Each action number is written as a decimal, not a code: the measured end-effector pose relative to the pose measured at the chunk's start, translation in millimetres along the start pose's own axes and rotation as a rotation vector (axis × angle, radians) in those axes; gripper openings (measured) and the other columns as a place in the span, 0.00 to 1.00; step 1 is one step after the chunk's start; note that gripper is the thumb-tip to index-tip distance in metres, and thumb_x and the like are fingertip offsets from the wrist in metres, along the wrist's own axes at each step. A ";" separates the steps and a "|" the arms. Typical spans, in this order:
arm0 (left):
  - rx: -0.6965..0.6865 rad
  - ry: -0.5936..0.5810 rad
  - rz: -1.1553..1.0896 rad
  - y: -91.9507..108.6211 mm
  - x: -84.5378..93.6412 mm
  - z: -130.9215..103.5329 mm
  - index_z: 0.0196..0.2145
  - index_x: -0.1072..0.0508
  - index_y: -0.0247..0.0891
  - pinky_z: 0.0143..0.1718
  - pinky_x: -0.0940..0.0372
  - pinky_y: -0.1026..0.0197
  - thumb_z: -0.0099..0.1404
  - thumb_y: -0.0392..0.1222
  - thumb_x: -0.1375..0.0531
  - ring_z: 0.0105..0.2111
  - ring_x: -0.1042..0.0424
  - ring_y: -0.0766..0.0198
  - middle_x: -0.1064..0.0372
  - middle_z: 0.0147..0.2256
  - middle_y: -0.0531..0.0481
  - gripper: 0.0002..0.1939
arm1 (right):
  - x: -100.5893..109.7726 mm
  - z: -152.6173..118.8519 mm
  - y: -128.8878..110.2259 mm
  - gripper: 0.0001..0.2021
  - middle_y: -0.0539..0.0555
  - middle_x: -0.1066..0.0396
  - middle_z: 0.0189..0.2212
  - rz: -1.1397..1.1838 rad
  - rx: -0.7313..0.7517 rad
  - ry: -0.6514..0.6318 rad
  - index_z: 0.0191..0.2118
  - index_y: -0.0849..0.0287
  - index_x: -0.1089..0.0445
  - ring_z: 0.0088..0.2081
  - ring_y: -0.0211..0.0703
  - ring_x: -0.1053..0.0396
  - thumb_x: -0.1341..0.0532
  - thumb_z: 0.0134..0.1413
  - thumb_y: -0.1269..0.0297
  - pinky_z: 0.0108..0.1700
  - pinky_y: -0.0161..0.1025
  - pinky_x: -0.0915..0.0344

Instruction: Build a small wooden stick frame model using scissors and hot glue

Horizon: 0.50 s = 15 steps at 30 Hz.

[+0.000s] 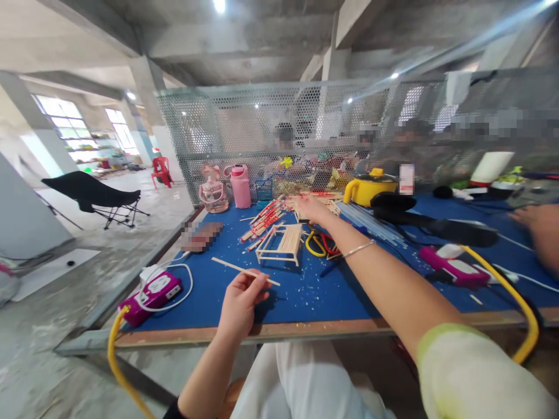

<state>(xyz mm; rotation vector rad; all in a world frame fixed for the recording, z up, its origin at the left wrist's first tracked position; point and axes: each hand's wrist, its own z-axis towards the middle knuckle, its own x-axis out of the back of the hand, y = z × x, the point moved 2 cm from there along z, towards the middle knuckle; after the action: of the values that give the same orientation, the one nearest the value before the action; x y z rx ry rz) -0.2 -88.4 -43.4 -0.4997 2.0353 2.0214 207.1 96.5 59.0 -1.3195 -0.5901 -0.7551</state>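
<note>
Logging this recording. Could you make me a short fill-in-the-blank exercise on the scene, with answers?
1. The left hand holds a thin stick over a tabletop coloured ____.
2. The bracelet is on the person's ____ arm.
3. In this view, the small wooden frame stands to the ____ of the yellow pot.

Missing words: blue; right; left.

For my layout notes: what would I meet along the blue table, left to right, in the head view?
By middles: purple power strip, left hand, wooden frame, right hand, yellow pot, second purple strip, another person's blurred hand.
</note>
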 end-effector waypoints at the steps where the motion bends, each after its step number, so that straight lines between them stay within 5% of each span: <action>1: -0.014 -0.003 0.000 -1.1 1.1 0.6 0.32 0.28 0.34 0.29 0.33 0.69 0.50 0.47 0.31 0.32 0.28 0.68 0.27 0.33 0.49 0.16 | 0.8 -5.3 7.8 0.17 0.57 0.33 0.48 -0.036 -0.036 -0.039 0.51 0.61 0.35 0.45 0.45 0.31 0.44 0.60 0.58 0.44 0.47 0.32; 5: -0.173 0.004 -0.028 -6.1 5.9 2.9 0.30 0.25 0.34 0.36 0.36 0.67 0.49 0.45 0.31 0.34 0.30 0.69 0.27 0.40 0.49 0.14 | -1.9 -35.7 39.3 0.16 0.58 0.34 0.50 -0.164 -0.191 -0.195 0.51 0.60 0.34 0.46 0.46 0.32 0.42 0.59 0.60 0.46 0.47 0.32; 8: -0.259 0.063 -0.044 -8.3 8.2 1.4 0.30 0.26 0.35 0.28 0.40 0.71 0.51 0.45 0.31 0.25 0.35 0.74 0.30 0.28 0.55 0.13 | -5.6 -52.3 52.1 0.16 0.57 0.34 0.50 -0.173 -0.248 -0.243 0.52 0.59 0.35 0.46 0.45 0.32 0.42 0.59 0.60 0.46 0.48 0.32; 11: -0.240 0.007 -0.080 -5.2 5.1 -3.6 0.31 0.31 0.36 0.20 0.46 0.72 0.56 0.46 0.34 0.18 0.41 0.76 0.36 0.20 0.60 0.12 | -0.6 -59.4 53.7 0.16 0.57 0.34 0.50 -0.084 -0.288 -0.227 0.52 0.59 0.35 0.46 0.46 0.32 0.42 0.59 0.60 0.46 0.49 0.32; 15: -0.201 -0.058 -0.130 2.2 -3.4 -10.0 0.33 0.36 0.38 0.17 0.45 0.72 0.59 0.47 0.37 0.17 0.38 0.74 0.31 0.22 0.56 0.13 | 20.3 -81.5 54.2 0.16 0.57 0.32 0.46 0.168 -0.339 -0.163 0.51 0.61 0.36 0.42 0.44 0.31 0.43 0.60 0.61 0.41 0.45 0.31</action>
<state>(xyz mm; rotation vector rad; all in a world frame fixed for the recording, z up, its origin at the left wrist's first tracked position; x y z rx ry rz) 2.7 -98.1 -39.9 -0.5869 1.7285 2.1455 258.8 17.4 26.6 -1.7331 -0.4854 -0.6302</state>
